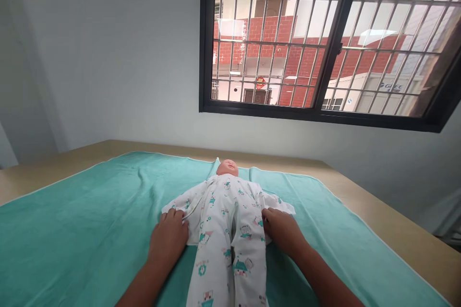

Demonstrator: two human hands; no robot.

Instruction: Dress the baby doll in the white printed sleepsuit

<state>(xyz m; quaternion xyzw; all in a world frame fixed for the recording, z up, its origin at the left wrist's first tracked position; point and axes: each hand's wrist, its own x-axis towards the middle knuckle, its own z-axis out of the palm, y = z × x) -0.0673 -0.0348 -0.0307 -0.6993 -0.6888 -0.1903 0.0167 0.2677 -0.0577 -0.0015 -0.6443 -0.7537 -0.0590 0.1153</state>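
Note:
A baby doll [227, 168] lies on its back on a teal blanket [90, 211], head away from me. It wears a white printed sleepsuit [225, 235]. My left hand [168, 236] rests on the suit's left sleeve, its fingers curled down onto the cloth. My right hand [283, 228] lies on the right sleeve beside the doll's hip, fingers bent against the fabric. Whether either hand pinches the cloth or only presses on it does not show.
The blanket covers a wooden table [378, 211] whose bare edge runs along the back and right. A pale wall rises close behind it. Above right is a barred window [324, 43] with brick buildings outside.

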